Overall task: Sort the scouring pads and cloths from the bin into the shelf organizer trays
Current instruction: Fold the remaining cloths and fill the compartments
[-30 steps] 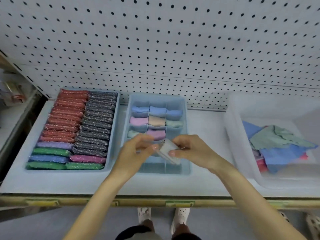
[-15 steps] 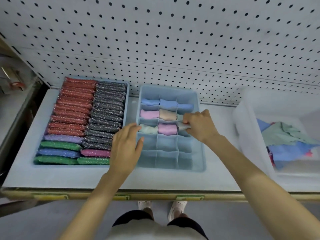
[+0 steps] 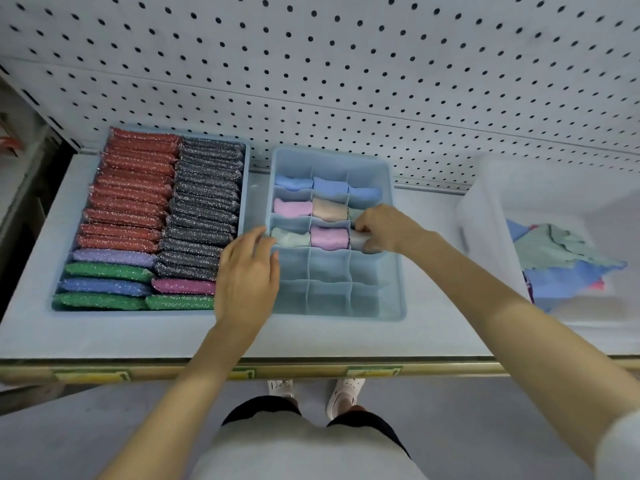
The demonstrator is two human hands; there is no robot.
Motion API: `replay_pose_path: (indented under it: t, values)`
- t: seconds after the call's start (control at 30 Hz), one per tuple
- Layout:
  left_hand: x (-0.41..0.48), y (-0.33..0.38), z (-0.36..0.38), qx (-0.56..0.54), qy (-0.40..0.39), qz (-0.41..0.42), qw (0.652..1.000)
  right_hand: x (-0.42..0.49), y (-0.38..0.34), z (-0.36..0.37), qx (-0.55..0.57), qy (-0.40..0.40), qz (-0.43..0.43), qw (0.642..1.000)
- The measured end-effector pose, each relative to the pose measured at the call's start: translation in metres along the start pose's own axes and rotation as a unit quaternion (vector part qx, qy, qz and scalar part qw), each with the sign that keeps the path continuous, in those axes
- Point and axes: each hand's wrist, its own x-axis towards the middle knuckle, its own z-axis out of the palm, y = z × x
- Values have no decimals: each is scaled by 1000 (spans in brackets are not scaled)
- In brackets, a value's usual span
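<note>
Right grip (image 3: 384, 228) pinches rolled cloth (image 3: 360, 240) into divided tray (image 3: 329, 296); left grip (image 3: 247, 271) rests slack on its rim. I count two rows empty, loose cloths (image 3: 561, 254) in bin (image 3: 485, 237).

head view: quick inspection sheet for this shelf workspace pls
surface: pale shelf, two trays and a bin on it
job's things: scouring pads packed in rows in left tray; rolled cloths in back three rows of divided tray; loose cloths in clear bin
clutter: nothing seen
grippers: left hand relaxed at divided tray's left rim; right hand grips grey cloth at third-row right compartment
cables: nothing seen
surroundings: pegboard behind; person's shoes below shelf edge
</note>
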Motion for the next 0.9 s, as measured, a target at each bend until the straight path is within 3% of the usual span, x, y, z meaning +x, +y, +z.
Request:
replay_pose_path:
  t: [0.2, 0.37, 0.53, 0.63, 0.73, 0.9]
  values:
    - [0, 0, 2, 1, 5, -2, 1000, 6, 9, -20, 98, -90, -10, 991]
    - [0, 0, 2, 8, 2, -9, 1000, 3, 5, -8, 88, -28, -34, 995]
    - [0, 2, 1, 14, -5, -9, 1000, -8, 4, -10, 87, -25, -21, 996]
    - [4, 11, -1, 8, -16, -13, 1000, -26, 16, -19, 163, 50, -28, 985]
    - [15, 46, 0, -14, -29, 20, 999, -61, 49, -26, 265, 166, -10, 950]
    - [27, 156, 19, -217, -98, 44, 970, -132, 144, 0, 341, 265, 64, 900]
